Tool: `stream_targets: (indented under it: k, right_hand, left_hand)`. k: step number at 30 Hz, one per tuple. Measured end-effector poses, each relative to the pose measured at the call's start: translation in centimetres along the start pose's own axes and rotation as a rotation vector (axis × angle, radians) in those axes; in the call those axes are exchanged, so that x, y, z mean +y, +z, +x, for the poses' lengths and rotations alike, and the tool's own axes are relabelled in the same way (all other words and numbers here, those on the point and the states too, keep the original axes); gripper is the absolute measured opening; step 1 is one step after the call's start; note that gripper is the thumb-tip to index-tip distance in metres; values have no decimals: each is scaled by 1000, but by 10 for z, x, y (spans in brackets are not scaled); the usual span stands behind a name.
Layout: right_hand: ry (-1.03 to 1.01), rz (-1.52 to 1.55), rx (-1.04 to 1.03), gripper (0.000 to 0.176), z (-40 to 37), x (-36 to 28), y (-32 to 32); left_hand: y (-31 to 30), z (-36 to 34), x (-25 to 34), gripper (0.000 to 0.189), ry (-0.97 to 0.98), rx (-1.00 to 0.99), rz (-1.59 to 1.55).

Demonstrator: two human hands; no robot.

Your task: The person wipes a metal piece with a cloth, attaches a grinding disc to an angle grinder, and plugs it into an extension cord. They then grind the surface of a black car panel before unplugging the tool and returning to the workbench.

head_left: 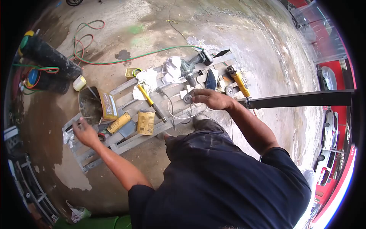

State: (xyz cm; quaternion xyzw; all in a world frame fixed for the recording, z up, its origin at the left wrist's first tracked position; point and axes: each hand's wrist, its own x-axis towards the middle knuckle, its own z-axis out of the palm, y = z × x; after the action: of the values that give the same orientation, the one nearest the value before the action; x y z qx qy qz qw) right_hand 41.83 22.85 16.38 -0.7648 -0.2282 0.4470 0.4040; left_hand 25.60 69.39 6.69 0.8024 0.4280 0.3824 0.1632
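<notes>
My left hand point(85, 132) is open, fingers spread, just in front of a rectangular open tin point(108, 104) with a stick leaning in it. My right hand point(213, 100) reaches over the slatted bench with its fingers curled, and a small grey disc with a centre hole point(187, 98) shows at the fingertips, apparently pinched there. Close by are a white cable point(170, 108), a green-grey cordless power tool point(187, 69) and a dark phone point(211, 79). A yellow-handled hammer point(151, 102) lies between the hands. Two yellow sandpaper rolls point(145, 122) point(119, 123) sit nearer my left hand.
The grey slatted bench point(91, 154) carries white rags point(172, 68), a yellow angle grinder point(239, 81) and a tape roll point(136, 72). A long dark metal bar point(301, 100) juts out at right. Gas cylinders point(49, 57) stand left; a red-green hose point(126, 58) crosses the floor.
</notes>
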Motion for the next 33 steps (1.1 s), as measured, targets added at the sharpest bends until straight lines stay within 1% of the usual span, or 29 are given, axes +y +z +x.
stream_targets:
  k: [1, 2, 3, 4, 5, 6, 7, 8, 9, 10, 11, 13, 14, 16, 17, 19, 20, 21, 22, 24, 25, 28, 29, 30, 31, 33]
  right_hand:
    - [-27, 38, 37, 35, -9, 22, -2]
    - [-7, 126, 10, 34, -15, 43, -9]
    - [12, 212, -20, 33, -22, 59, -17]
    - [2, 212, -21, 33, -29, 67, -23]
    - [19, 171, -38, 33, -37, 62, -31]
    - [3, 167, -61, 32, -38, 73, -40]
    - [-17, 163, -86, 31, -38, 84, -48]
    - [-56, 161, -118, 31, -38, 95, -57]
    - [-95, 158, -151, 30, -37, 104, -66]
    - [-99, 158, -185, 29, -38, 108, -78]
    - [-176, 138, -225, 29, -38, 116, -90]
    - [-250, 52, -250, 29, -43, 130, -113]
    - [-260, 74, -265, 29, -47, 144, -125]
    - [-311, 87, -305, 29, -51, 167, -146]
    - [-314, 109, -316, 29, -57, 177, -157]
    - [-340, 158, -309, 32, -66, 200, -188]
    - [-270, 117, -153, 37, -75, 211, -204]
    - [-205, 103, 34, 40, -71, 239, -214]
    - [-144, -98, 279, 53, -64, 271, -224]
    - [55, -249, 631, 71, -62, 321, -246]
    - [74, -323, 698, 86, -55, 357, -251]
    - [173, -290, 606, 98, -53, 375, -260]
    - [192, -279, 564, 103, -49, 377, -266]
    - [230, -219, 547, 105, -42, 378, -266]
    - [213, -226, 547, 105, -37, 379, -269]
    - [238, -252, 505, 104, -30, 382, -270]
  left_hand:
    - [-21, -6, 31, 47, -38, 49, -36]
    - [-33, -16, 59, 47, -28, 37, -30]
    - [-43, -28, 86, 44, -57, 24, -243]
    - [-49, -45, 115, 42, -89, 13, -453]
    - [-51, -66, 147, 39, -80, -128, -510]
    - [-52, -91, 180, 37, -72, -268, -560]
    - [-49, -118, 209, 37, -36, -445, -541]
    - [-42, -147, 234, 39, 40, -621, -462]
    - [-33, -178, 254, 41, -44, -867, -506]
    - [-24, -210, 283, 42, -30, -968, -532]
    - [-13, -242, 311, 44, -17, -1068, -557]
    - [12, -302, 345, 39, -165, -1205, -603]
    - [19, -323, 360, 39, -171, -1204, -574]
    - [30, -346, 391, 31, -446, -1176, -671]
    - [28, -350, 401, 31, -454, -1178, -646]
    - [24, -349, 420, 23, -432, -1181, -557]
    - [21, -347, 424, 22, -416, -1147, -551]
    - [21, -344, 425, 22, -414, -1137, -535]
    - [20, -341, 424, 21, -424, -1059, -550]
    - [15, -340, 425, 21, -465, -935, -587]
    - [15, -340, 427, 21, -453, -933, -589]
    - [10, -348, 425, 23, -482, -962, -558]
    - [11, -355, 425, 23, -470, -1003, -543]
    - [13, -360, 427, 24, -459, -1031, -537]
    - [12, -365, 431, 24, -455, -1015, -543]
    - [8, -374, 436, 26, -412, -1090, -481]
